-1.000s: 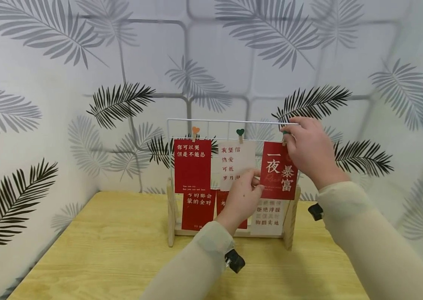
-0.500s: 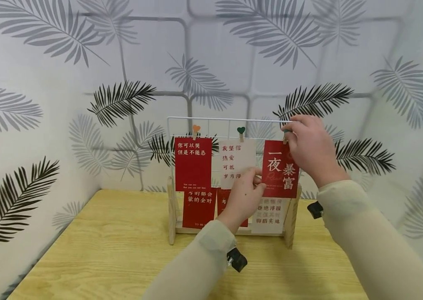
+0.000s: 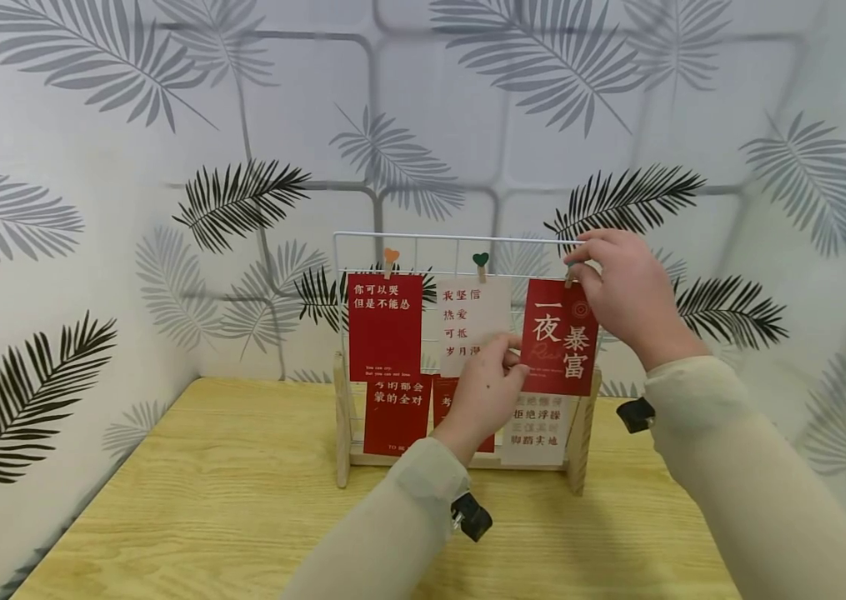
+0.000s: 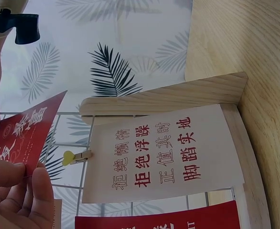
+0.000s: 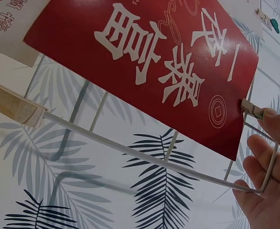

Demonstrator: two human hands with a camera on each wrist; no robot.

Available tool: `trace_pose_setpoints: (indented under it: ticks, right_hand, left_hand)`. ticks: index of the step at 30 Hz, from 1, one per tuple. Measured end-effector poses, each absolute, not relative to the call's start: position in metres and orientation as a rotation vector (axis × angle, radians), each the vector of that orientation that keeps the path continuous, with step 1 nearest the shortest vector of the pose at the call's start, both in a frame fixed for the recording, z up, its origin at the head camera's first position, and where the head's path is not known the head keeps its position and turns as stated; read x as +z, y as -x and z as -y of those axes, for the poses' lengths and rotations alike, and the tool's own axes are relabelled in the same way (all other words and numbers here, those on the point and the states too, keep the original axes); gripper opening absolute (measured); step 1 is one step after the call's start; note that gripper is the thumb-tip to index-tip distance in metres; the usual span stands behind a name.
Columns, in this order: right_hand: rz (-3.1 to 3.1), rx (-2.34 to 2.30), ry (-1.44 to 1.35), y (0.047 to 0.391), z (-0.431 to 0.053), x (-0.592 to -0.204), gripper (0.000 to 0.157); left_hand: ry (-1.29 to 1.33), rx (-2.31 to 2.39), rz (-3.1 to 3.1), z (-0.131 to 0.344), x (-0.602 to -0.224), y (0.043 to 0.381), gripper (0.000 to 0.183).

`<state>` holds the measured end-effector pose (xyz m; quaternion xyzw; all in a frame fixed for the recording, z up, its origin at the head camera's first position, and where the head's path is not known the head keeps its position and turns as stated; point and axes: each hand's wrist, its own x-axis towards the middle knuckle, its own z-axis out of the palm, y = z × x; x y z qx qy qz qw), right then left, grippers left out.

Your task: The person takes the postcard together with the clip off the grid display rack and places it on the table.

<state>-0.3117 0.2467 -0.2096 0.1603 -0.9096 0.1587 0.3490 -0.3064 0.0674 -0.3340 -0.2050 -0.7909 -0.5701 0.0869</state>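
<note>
My left hand (image 3: pixel 486 392) pinches the lower left edge of a red card (image 3: pixel 553 362) with white lettering, thumb in front in the left wrist view. At the card's top edge, my right hand (image 3: pixel 628 287) pinches a small wooden clothespin (image 5: pixel 251 109), whose tip overlaps the card. The card hangs at the upper right of a white wire grid rack (image 3: pixel 423 238) on a wooden stand (image 3: pixel 583 442). In the right wrist view, the right hand's other fingers lie around the grid's top corner. My left hand partly covers the white card (image 3: pixel 460 312) beside it.
Another red card (image 3: pixel 385 342) hangs at the upper left from an orange heart clip (image 3: pixel 391 256); a green heart clip (image 3: pixel 480 261) tops the white card. Below hang two red cards and a white card (image 4: pixel 154 157) with a yellow heart clip (image 4: pixel 69 158). A patterned wall stands behind the wooden table (image 3: pixel 190 500).
My right hand has shifted slightly to the right at the clothespin, showing more of the card's upper right corner. The left hand keeps its pinch on the card's edge.
</note>
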Motion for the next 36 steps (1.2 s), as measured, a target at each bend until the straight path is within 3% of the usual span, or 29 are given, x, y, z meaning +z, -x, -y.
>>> trace_pose_setpoints:
  ticks: [36]
  right_hand:
    - [2.342,0.426,-0.405,0.3095,-0.2501,-0.2109,0.012]
  left_hand:
    - [0.592,-1.698,2.385,-0.0595,-0.3288,0.3018,0.033]
